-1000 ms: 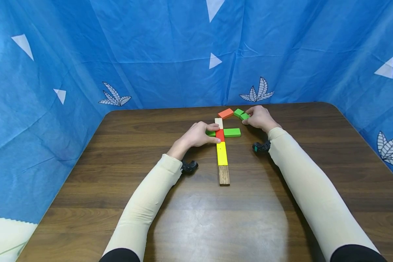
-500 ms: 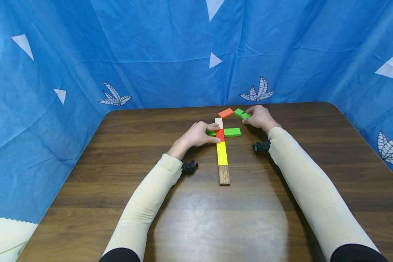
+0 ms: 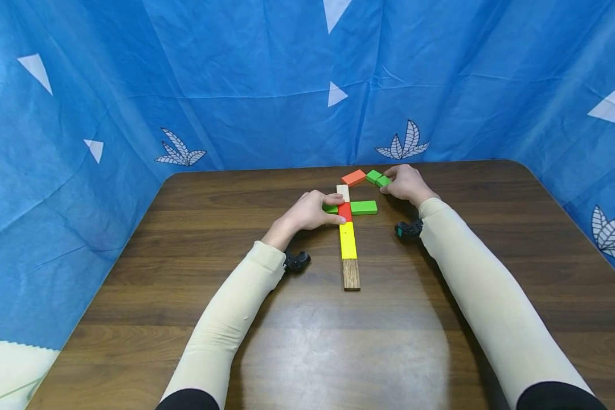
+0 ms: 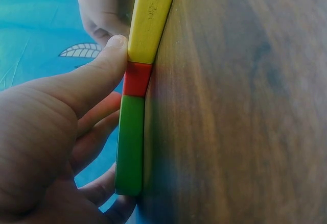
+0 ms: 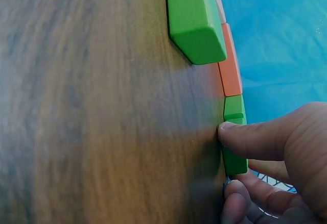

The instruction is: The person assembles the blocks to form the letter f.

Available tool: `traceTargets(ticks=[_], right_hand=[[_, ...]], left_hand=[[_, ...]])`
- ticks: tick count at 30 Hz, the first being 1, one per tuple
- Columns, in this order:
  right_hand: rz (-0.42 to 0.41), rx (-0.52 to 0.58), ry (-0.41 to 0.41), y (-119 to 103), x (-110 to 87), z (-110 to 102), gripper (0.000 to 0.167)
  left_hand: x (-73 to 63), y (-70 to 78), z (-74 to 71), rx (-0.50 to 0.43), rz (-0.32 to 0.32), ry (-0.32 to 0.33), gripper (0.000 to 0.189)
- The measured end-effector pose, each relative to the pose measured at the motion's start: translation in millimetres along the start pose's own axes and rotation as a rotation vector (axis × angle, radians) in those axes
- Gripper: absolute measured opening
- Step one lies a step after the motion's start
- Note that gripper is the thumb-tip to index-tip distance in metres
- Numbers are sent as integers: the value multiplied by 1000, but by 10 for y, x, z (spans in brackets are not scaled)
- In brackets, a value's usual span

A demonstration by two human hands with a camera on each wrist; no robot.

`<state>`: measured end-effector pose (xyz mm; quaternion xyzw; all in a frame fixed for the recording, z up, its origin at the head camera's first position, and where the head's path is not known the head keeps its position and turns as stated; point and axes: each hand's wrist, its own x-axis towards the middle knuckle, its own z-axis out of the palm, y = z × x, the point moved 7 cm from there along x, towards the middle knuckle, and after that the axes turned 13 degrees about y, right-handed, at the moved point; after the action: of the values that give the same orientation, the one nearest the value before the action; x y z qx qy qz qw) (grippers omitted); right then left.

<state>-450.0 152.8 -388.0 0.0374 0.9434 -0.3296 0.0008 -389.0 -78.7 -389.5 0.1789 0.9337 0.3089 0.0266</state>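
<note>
Wooden blocks lie in a column on the table: a white block (image 3: 343, 191), a red block (image 3: 345, 212), a yellow block (image 3: 348, 242) and a brown block (image 3: 351, 275). A green block (image 3: 364, 208) sticks out right of the red one, another (image 4: 131, 142) to its left. My left hand (image 3: 310, 210) spans the red block, thumb at its joint with the yellow one and fingers at the far side. Beyond the column, an orange block (image 3: 354, 177) slants beside two small green blocks (image 3: 373, 176). My right hand (image 3: 409, 185) pinches the outer small green block (image 5: 235, 157) between thumb and fingers.
The brown table (image 3: 184, 341) has its far edge close behind the orange and small green blocks. A blue patterned cloth (image 3: 266, 85) hangs behind it. Black wrist devices (image 3: 297, 261) sit under both wrists.
</note>
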Motion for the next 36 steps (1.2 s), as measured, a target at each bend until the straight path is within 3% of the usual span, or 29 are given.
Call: traceTargets(ticks=[9,16,25,36], right_hand=[[-10,7,5,-16,4,5,57],[-18,-78,45,-54,15,10,61],[-6,-129,110,-127,25,39,54],[15,-127,112,-146,20,60,50]], left_hand=[[4,-3,2,-1,-10,-3,64],[23,-20,11,3,-12,-9,64],[13,-18,4,-8,-17,-12,64],[15,-21,6,-16,-16,-5,63]])
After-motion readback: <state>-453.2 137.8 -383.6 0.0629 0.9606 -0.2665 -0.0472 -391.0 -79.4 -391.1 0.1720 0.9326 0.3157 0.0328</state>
